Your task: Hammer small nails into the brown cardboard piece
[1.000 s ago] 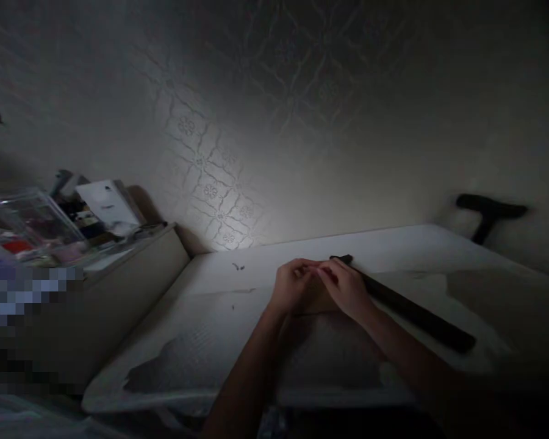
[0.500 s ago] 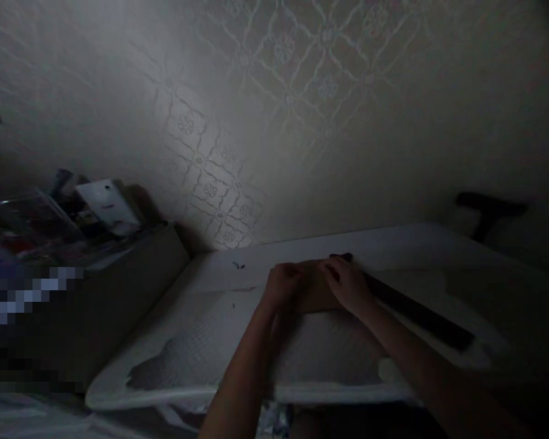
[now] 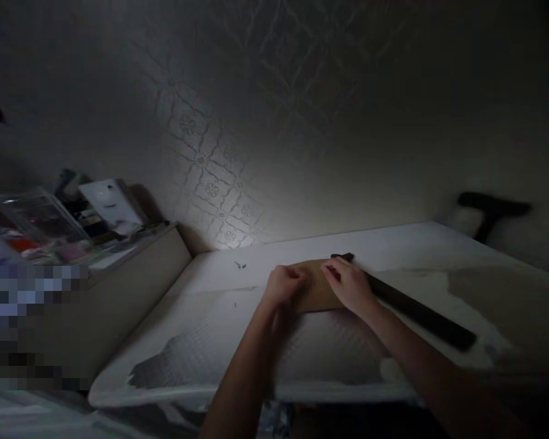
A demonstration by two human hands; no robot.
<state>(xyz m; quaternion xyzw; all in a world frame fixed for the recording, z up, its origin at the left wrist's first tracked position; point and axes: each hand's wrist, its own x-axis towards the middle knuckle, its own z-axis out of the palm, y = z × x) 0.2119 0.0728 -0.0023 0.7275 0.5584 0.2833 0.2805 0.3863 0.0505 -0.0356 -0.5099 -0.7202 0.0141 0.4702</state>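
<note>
A brown sheet of paper or card (image 3: 319,285) lies flat on the white table (image 3: 201,341) near the wall. My left hand (image 3: 283,286) presses on its left part with curled fingers. My right hand (image 3: 350,285) rests on its right part, fingers spread flat. A long dark bar or ruler (image 3: 412,308) lies just right of my right hand, running from the paper's far corner toward the table's right front. The room is dim, so small details are hard to make out.
A lower beige cabinet (image 3: 132,274) at the left carries a clear plastic box (image 3: 41,219), a white card (image 3: 110,204) and clutter. A tiny dark object (image 3: 240,265) lies near the wall. A black T-shaped fitting (image 3: 489,213) sticks out from the wall at right.
My hands were together pinching at the paper's far edge; now they have spread apart and lie flat on the brown sheet, which shows between them.
</note>
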